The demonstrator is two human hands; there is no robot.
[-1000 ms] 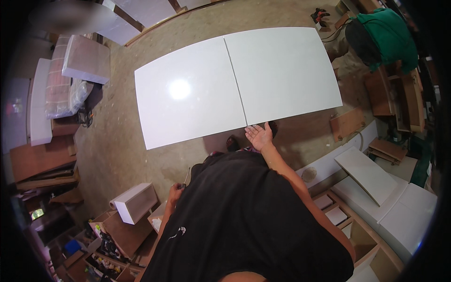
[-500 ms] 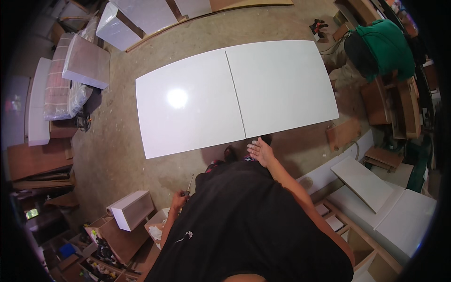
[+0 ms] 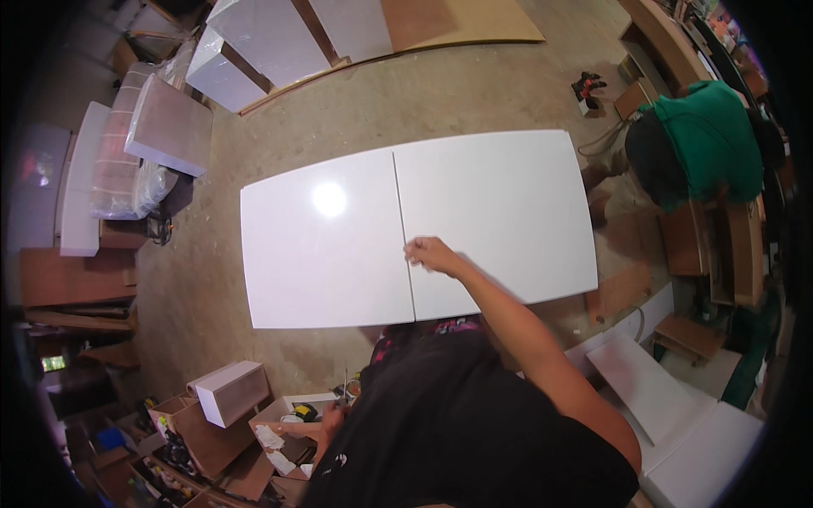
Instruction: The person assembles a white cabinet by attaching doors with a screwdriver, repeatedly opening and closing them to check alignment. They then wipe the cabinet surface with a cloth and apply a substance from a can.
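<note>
A wide white cabinet [image 3: 313,271] with two flat panels side by side stands in front of me. A thin dark seam [image 3: 396,190] divides the panels. My right hand [image 3: 434,255] is over the seam with its fingers bent together, fingertips at the gap. Whatever may be between them is too small to make out. Down at my left side, my left hand [image 3: 334,417] is closed around a screwdriver [image 3: 345,383], its thin shaft pointing up. My body partly hides that hand.
At the right, a person in a green shirt [image 3: 711,140] bends over wooden drawers. A red-and-black power tool [image 3: 586,87] lies on the floor nearby. Wrapped white cabinets [image 3: 279,42] stand at the far side. An open box [image 3: 292,432] with a yellow-and-black tape measure [image 3: 301,412] is at lower left.
My right hand has moved from the cabinet's near edge up over the seam, its fingers now bent together. My body has come closer to the cabinet. The left hand still holds the screwdriver.
</note>
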